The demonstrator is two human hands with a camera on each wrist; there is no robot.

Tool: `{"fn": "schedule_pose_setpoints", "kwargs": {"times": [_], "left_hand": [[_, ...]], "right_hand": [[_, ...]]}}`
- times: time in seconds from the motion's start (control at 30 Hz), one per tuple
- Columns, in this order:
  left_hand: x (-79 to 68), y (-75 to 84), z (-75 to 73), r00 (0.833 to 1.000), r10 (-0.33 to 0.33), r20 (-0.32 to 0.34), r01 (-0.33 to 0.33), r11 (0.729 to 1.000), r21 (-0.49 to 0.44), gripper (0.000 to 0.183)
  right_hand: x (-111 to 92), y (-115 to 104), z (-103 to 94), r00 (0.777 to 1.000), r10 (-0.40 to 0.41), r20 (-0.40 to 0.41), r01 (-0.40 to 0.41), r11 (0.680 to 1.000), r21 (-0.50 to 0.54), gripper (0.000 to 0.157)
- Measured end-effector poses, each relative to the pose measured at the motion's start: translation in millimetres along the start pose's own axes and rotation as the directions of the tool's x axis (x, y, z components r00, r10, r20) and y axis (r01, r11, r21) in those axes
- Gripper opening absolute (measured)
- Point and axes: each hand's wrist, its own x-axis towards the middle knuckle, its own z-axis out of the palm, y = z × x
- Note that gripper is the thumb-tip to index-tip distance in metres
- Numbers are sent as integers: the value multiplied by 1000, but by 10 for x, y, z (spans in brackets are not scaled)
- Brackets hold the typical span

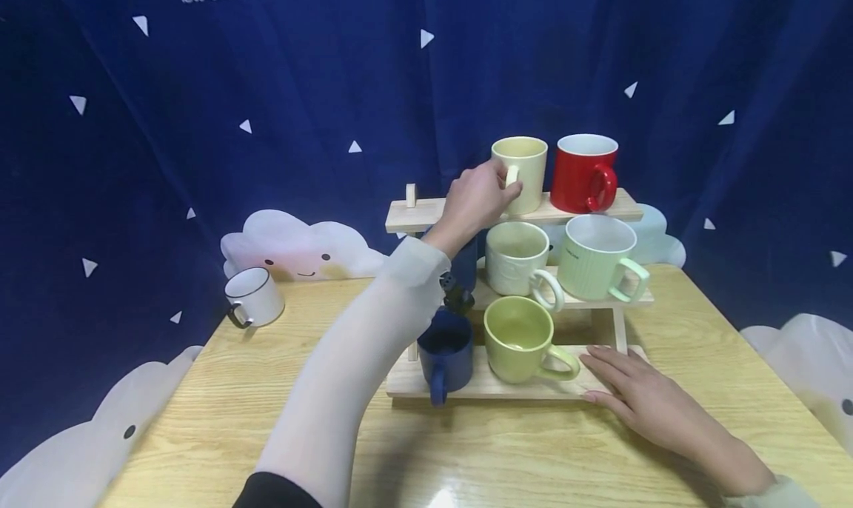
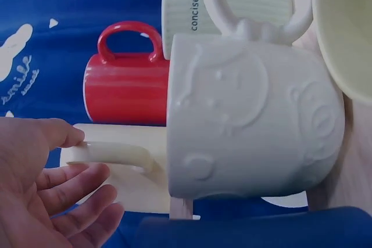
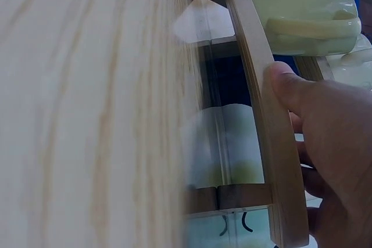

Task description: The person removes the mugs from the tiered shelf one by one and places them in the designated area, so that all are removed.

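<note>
In the head view my left hand (image 1: 481,195) is at the cream mug (image 1: 531,186) on the rack's top shelf. Its thumb and fingers pinch the mug's handle (image 2: 110,154), as the left wrist view shows closely. My right hand (image 1: 643,397) rests on the right end of the wooden rack's bottom shelf (image 1: 489,389), thumb at the front edge and fingers over the top. Right of the cream mug stands a red mug (image 1: 578,175). Nearest the right hand is a yellow-green mug (image 1: 516,345).
The middle shelf bears a white embossed mug (image 1: 509,260), a pale green ribbed mug (image 1: 589,263) and a blue one partly behind the left arm. A dark blue mug (image 1: 448,356) stands low left. A white mug with black rim (image 1: 258,301) is on the table's left side.
</note>
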Motion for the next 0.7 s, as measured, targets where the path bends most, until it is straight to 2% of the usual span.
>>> {"fn": "schedule_pose_setpoints", "kwargs": {"times": [0.47,0.7], "left_hand": [[67,-135,-56,998,-48,35,52,991,-124,23],[39,-185,-48,1000,-28,0,28,987,-161,29]], "right_hand": [[-15,8,19,1000,24,17,-24,1000,-3,54],[-19,6,25,1000,7,-7,-7,1000,-6,54]]}}
